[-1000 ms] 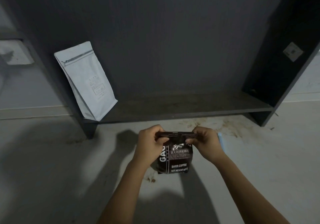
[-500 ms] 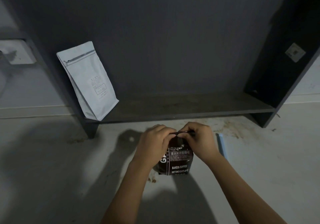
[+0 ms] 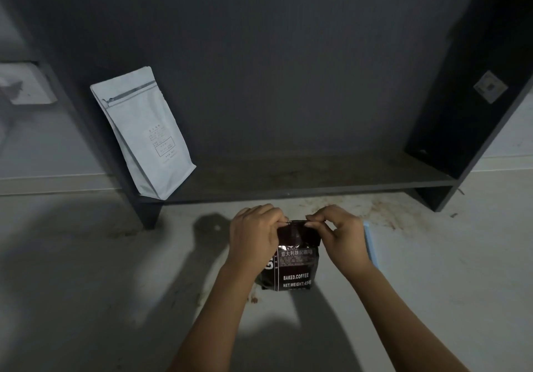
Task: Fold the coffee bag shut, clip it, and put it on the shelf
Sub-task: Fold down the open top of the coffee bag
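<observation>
Left hand [image 3: 253,236] and right hand [image 3: 339,236], both at lower centre of the frame, pinched the folded top edge of the dark coffee bag [image 3: 294,262], which stood upright on the pale floor [image 3: 86,270]. Just right of the right hand lay a light-blue clip [image 3: 371,246]. Above, a dark shelf [image 3: 317,175] carried a white bag [image 3: 145,132] leaning at its left end.

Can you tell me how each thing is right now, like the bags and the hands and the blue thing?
Dark coffee bag: upright on the floor, top pinched together, no clip on it.
Left hand: pinching the bag's top left corner.
Right hand: pinching the top right corner.
White bag: on the shelf, leaning left, top closed.
Blue clip: lying on the floor beside the right hand, unused.
</observation>
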`<state>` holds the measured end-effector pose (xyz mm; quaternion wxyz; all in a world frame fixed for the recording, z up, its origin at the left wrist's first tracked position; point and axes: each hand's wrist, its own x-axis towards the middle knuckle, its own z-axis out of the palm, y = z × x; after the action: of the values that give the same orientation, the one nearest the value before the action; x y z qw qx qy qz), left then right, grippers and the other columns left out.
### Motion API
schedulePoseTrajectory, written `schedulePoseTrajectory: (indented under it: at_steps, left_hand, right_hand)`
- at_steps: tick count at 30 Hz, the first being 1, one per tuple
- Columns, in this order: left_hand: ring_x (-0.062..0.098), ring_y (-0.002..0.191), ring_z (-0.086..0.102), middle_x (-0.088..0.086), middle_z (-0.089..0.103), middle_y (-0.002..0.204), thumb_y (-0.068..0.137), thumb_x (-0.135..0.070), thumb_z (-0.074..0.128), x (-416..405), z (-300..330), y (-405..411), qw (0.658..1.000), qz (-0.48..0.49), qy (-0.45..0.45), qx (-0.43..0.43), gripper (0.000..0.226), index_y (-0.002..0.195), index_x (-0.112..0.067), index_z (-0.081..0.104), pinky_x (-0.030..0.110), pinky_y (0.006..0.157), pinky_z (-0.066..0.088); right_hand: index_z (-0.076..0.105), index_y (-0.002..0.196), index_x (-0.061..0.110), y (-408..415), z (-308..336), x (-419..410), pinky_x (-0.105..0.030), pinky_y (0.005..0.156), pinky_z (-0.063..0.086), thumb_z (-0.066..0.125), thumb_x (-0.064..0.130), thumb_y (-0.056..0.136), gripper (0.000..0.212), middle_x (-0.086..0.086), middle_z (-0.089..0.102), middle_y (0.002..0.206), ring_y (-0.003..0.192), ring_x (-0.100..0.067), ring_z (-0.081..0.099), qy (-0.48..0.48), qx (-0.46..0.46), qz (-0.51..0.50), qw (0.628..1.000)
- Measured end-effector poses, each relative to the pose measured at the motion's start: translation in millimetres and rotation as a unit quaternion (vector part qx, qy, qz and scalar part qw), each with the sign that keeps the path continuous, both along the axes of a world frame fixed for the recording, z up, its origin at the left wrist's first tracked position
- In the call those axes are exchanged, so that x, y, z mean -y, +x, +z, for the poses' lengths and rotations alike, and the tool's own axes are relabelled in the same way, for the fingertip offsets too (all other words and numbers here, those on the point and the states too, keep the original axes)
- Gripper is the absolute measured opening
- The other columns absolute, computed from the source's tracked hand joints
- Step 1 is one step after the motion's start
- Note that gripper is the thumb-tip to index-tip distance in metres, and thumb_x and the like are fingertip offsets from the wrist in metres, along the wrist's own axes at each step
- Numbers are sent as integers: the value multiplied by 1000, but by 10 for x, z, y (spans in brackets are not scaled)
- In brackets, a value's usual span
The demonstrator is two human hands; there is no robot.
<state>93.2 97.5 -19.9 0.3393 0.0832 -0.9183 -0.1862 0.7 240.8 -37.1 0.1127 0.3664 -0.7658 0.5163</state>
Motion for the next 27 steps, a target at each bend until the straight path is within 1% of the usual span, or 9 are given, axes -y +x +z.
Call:
schedulePoseTrajectory:
  at_steps: [4,8,12,14,17,20,23,26,27]
  left_hand:
    - [7,56,56,-8,67,61,65,-12,38,28,-31,25,1000,3,-1,-21,25,62,-20,61,20,60,35]
    - [4,65,60,-10,70,67,72,-3,55,72,-97,-5,999,-14,26,-27,22,68,-21,66,18,62,41]
    - [-5,84,63,-16,68,87,77,-8,68,90,-266,9,973,-42,223,-40,24,97,-22,67,6,77,46]
    - [-1,88,65,-18,66,91,82,-3,62,107,-395,29,949,-36,312,-20,28,97,-27,62,16,81,52]
    - [9,83,66,-14,66,83,84,-2,57,180,-536,26,936,-6,352,-15,24,81,-25,60,38,81,54]
    - [15,75,66,-4,66,75,84,-12,53,135,-518,-8,943,3,332,-17,6,81,-17,56,38,72,53]
    - [-2,56,53,-9,51,58,86,-3,53,59,-507,-40,952,19,306,-29,35,66,-28,40,23,55,43]
    - [12,67,62,-2,60,68,87,-2,52,52,-543,-57,948,7,317,-39,33,72,-30,44,36,61,49]
    - [13,74,64,-4,63,75,87,-2,51,51,-539,-51,943,-7,329,-45,33,80,-34,49,33,67,52]
  right_hand:
    - [71,79,18,-21,-32,-68,-9,72,45,74,9,71,12,16,65,78,81,-5,62,-20,56,-7,998]
    - [65,65,21,-52,-91,-125,-7,67,43,70,4,74,19,9,66,68,75,-9,63,-34,90,-19,995]
    - [66,67,18,-89,-72,-128,-11,65,43,66,7,78,16,2,67,70,73,-12,61,-7,80,-1,997]
    - [67,77,20,-111,-84,-173,-13,63,46,59,12,85,14,4,69,77,75,-8,64,-37,110,-14,993]
    - [64,101,17,-240,-233,-328,-28,70,52,48,24,92,20,-3,69,93,83,-15,65,-83,137,-144,976]
    - [53,120,13,-415,-500,-538,-42,82,52,53,28,89,34,-13,63,114,98,-28,60,47,161,-264,950]
    - [45,127,6,-446,-689,-667,-50,88,50,62,30,82,54,-20,55,123,107,-38,55,226,210,-284,908]
    - [47,123,7,-393,-812,-703,-49,79,53,65,41,77,60,-18,55,114,100,-37,56,308,229,-286,878]
    - [48,121,7,-378,-845,-701,-46,75,53,65,40,77,57,-17,56,111,97,-36,56,321,230,-291,871]
